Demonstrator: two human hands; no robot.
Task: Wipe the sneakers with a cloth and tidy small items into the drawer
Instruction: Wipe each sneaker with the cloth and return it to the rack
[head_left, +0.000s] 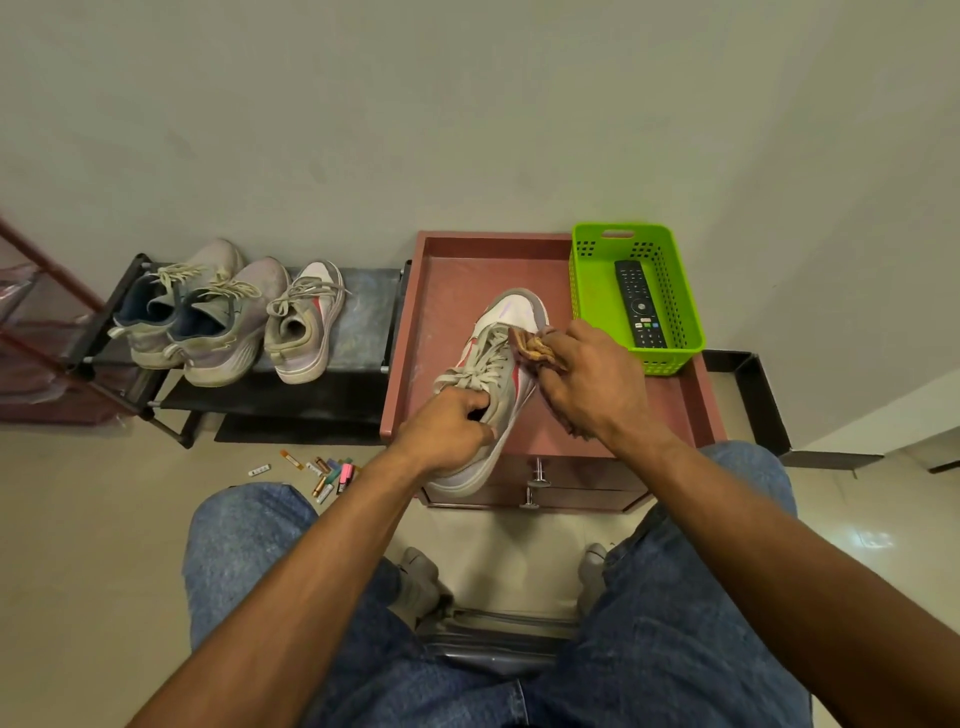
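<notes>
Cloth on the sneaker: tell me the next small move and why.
Probably drag the cloth back along the sneaker side toward the heel. The right hand presses it near the toe, and the left hand steadies the collar.

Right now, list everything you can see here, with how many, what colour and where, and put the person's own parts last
Sneaker being wiped: one, white and grey with red stripe, on the cabinet top.
Cloth: one, brownish, against that sneaker's side.
Sneakers on rack: three, pale grey and white, on the rack's top shelf.
Shoe rack: one, black, left of the cabinet.
Cabinet: one, reddish brown, by the wall, drawers shut.
Basket: one, green, cabinet's back right corner.
Remote: one, black, in the basket.
Batteries and markers: a small pile, mixed colours, on the floor.
Left hand: grips the sneaker's collar.
Right hand: holds the cloth.
</notes>
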